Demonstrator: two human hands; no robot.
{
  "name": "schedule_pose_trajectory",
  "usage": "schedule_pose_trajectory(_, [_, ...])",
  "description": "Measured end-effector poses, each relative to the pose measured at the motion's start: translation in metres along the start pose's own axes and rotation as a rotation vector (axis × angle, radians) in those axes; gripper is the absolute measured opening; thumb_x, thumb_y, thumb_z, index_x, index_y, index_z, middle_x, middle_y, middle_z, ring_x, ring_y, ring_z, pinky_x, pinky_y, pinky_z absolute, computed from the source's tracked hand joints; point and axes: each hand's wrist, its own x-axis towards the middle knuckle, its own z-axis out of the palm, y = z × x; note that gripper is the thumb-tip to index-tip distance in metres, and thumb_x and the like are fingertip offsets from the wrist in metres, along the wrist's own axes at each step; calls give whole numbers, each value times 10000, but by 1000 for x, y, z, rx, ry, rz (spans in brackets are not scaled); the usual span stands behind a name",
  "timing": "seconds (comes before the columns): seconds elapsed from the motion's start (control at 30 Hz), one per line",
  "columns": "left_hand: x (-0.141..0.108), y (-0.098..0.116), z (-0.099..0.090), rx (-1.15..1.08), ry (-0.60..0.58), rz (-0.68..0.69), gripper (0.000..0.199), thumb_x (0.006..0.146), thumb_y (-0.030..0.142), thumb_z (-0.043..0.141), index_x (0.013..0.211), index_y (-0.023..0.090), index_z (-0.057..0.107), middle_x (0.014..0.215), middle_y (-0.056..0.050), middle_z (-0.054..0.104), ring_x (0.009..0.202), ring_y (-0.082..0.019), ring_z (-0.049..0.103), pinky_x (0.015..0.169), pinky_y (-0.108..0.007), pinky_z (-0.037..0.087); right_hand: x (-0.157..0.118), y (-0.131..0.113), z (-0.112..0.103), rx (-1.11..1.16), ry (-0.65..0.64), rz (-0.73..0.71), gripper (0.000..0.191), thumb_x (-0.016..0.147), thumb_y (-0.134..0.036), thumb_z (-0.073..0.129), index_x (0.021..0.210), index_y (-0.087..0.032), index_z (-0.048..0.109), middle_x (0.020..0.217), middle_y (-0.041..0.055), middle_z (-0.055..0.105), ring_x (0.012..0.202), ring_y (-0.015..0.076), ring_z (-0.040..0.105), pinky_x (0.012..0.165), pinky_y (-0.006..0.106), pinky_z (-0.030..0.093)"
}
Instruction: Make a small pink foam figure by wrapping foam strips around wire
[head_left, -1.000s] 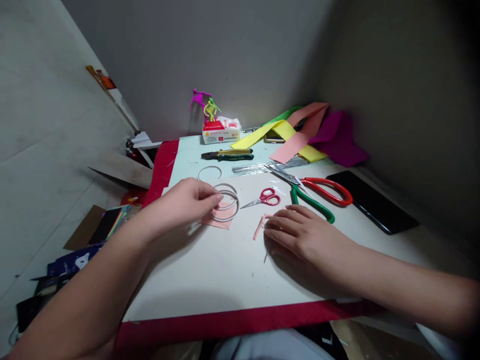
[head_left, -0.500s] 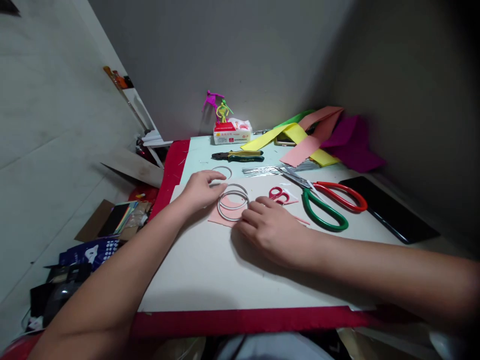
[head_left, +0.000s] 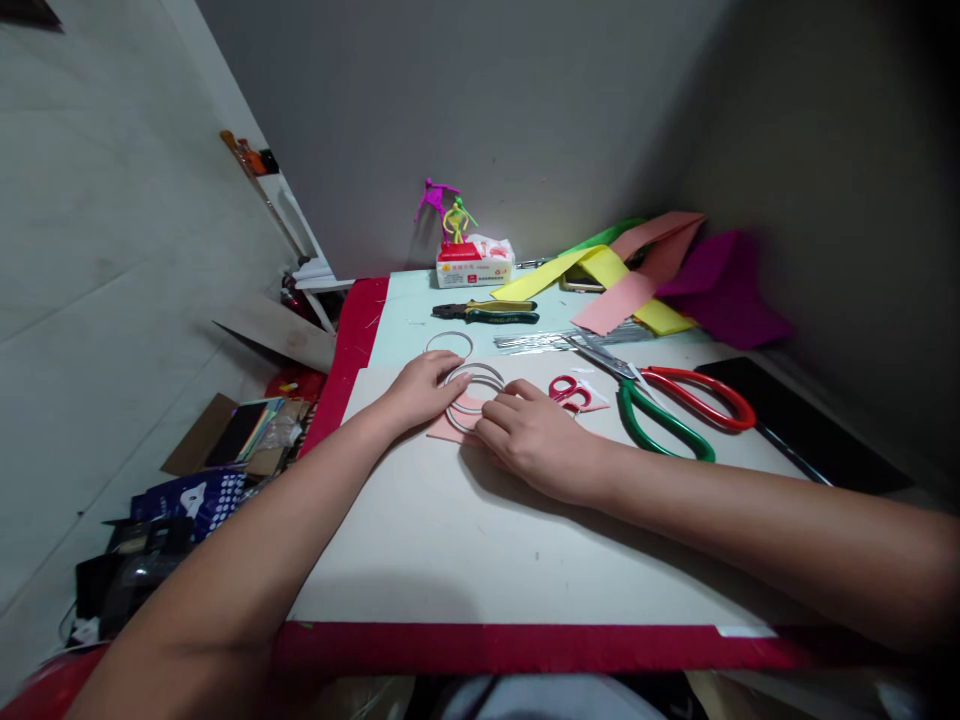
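I'm touching the rings (head_left: pixel 487 367) with my left hand (head_left: pixel 424 389), curling my right hand's (head_left: pixel 534 437) fingers opposite; I can't tell either grip.

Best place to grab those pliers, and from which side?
Probably across both handles of the pliers, coming straight down from above. They lie flat, handles side by side and pointing right, jaws left, so one grasp should span both. A low approach looks tighter: the tissue pack sits behind, the wire bundle in front.
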Motion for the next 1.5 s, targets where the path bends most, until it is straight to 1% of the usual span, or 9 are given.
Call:
schedule_pose_trajectory(0.23, [1, -4, 2, 13, 8, 2, 291, 904, 388, 510, 1069, 216, 676, 1151, -64, 668, 1106, -237, 592, 982, -364, 455, -2, -7, -11, 17, -65, -29, 187, 906, -128, 454, 828, -125, 624, 801, 69, 633, 732, 189, 512, 760, 362, 278])
schedule_pose_trajectory(0.4, [2, -9, 7, 48, 17, 38, 270, 928, 334, 544, 1144, 186, 610, 1201, -91, 614, 1048, -224, 604, 906, -435, 505, 10, -8, -8, 0, -134, 13, 205, 894, -75, 452, 809, -109, 636, 759, 81, 649, 659, 178, 518, 710, 358, 253])
schedule_pose_trajectory(0.57, [2, -12, 9, 81, 24, 78, 299, 927, 318, 555, 1194, 185, 576, 1229, -98, 589, 1019, -220, 611, 858, -430, 530, 12, -4, -3, 0, -132, 26, 202, 909, -100, 443, 828, -107, 628, 802, 88, 650, 666, 170, 516, 712, 346, 252])
schedule_pose_trajectory(0.73, [1, -12, 8, 88, 17, 112, 305, 925, 318, 559, 1196, 180, 573, 1225, -98, 591, 1019, -222, 612, 857, -433, 530, 0, -5, -10, 9, -101, 20, 230, 936, -113, 400, 840, -113, 608, 794, 77, 627, 700, 169, 504, 748, 343, 262])
schedule_pose_trajectory(0.93, [0, -12, 7, 92, 32, 115, 292, 929, 318, 552, 1189, 188, 579, 1230, -97, 590, 1020, -218, 611, 862, -429, 529, -22, -19, -28, 24, -75, -46, 240, 935, -110, 400, 805, -124, 601, 751, 58, 602, 666, 166, 475, 779, 363, 288])
schedule_pose_trajectory(1.1, [0, -13, 7, 100, 30, 76, 298, 926, 317, 558, 1192, 185, 576, 1234, -97, 588, 1024, -221, 609, 863, -437, 526, -56, -36, -49, 152, 3, -98, 289, 940, -56, 338, 846, -119, 604, 769, 65, 594, 680, 176, 457, 825, 403, 321])
schedule_pose_trajectory(1.23, [-1, -11, 7, 104, 19, 54, 324, 938, 389, 503, 1178, 202, 614, 1251, -107, 591, 1138, -241, 571, 985, -439, 465, -90, -37, -58, 280, -5, -20, 309, 933, -35, 308, 859, -124, 594, 764, 57, 592, 681, 170, 454, 842, 409, 341])
schedule_pose_trajectory(1.33, [-3, -11, 6, 119, 22, 33, 427, 934, 471, 440, 1201, 199, 632, 1347, -129, 523, 1247, -265, 504, 1056, -406, 415, -111, -29, -60, 308, -34, 50, 335, 945, -33, 285, 889, -134, 600, 788, 59, 616, 727, 175, 498, 879, 420, 337])
schedule_pose_trajectory(1.5, [0, -9, 2, 178, 95, 40, 470, 923, 478, 433, 1217, 164, 623, 1475, -158, 366, 1340, -339, 370, 1098, -518, 337, -133, -20, -64, 349, -131, 135, 319, 948, -62, 308, 966, -151, 614, 854, 75, 633, 809, 196, 527, 892, 433, 331])
